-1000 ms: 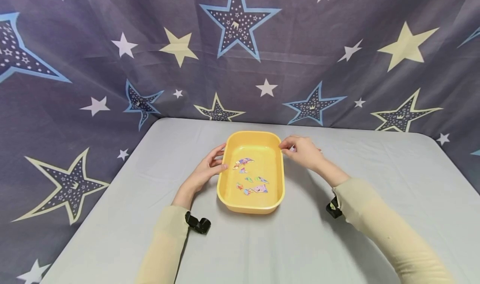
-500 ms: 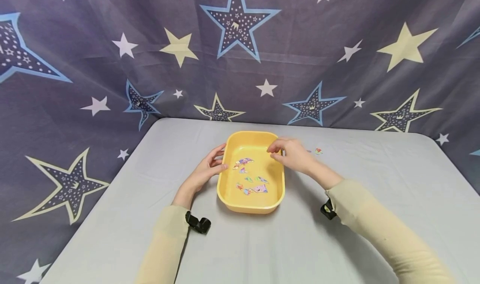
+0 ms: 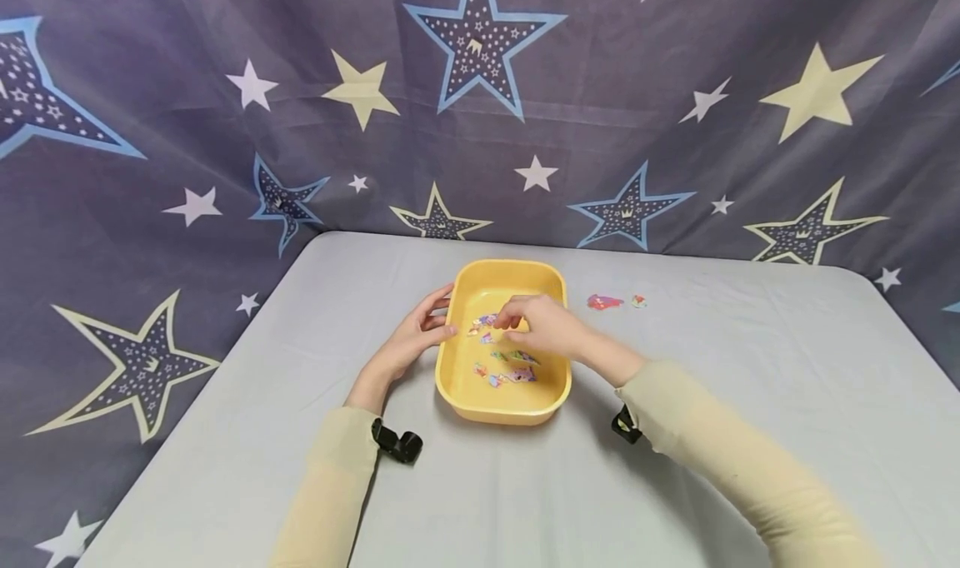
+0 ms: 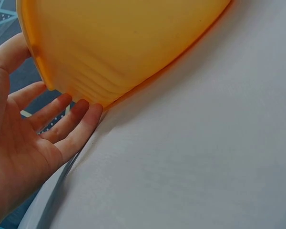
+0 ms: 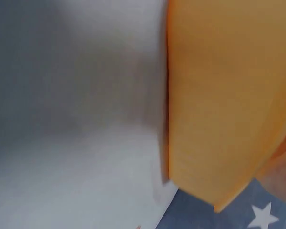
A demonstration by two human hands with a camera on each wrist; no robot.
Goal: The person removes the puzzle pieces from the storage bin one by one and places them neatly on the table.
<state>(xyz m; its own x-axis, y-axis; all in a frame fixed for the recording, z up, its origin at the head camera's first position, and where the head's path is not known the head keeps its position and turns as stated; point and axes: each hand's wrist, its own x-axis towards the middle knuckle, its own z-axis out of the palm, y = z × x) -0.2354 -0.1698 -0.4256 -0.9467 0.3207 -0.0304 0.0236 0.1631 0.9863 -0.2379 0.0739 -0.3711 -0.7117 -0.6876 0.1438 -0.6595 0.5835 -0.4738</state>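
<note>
A yellow plastic basin [image 3: 504,414] sits on the table with several small, flat, colourful cut-out pieces [image 3: 522,375] scattered over its floor. My left hand [image 3: 408,343] holds its left side, thumb over the rim and fingers along the outer wall. In the left wrist view those fingertips touch the basin's wall [image 4: 119,43]. My right hand [image 3: 551,326] hovers inside the basin, fingers loosely bent and thumb apart from the index finger, close by the upper pieces [image 3: 487,321]. Nothing shows between them. The right wrist view shows mostly the basin's outer wall [image 5: 219,105].
Behind the basin on the right, a pink-red piece [image 3: 604,301] and a small round green-and-red piece [image 3: 638,301] lie on the grey-white tablecloth [image 3: 750,360]. A dark curtain [image 3: 465,160] with stars hangs along the table's back edge.
My right hand has moved from beyond the basin's right rim leftward and down into the basin, uncovering the pieces on the table. My left hand has stayed on the basin.
</note>
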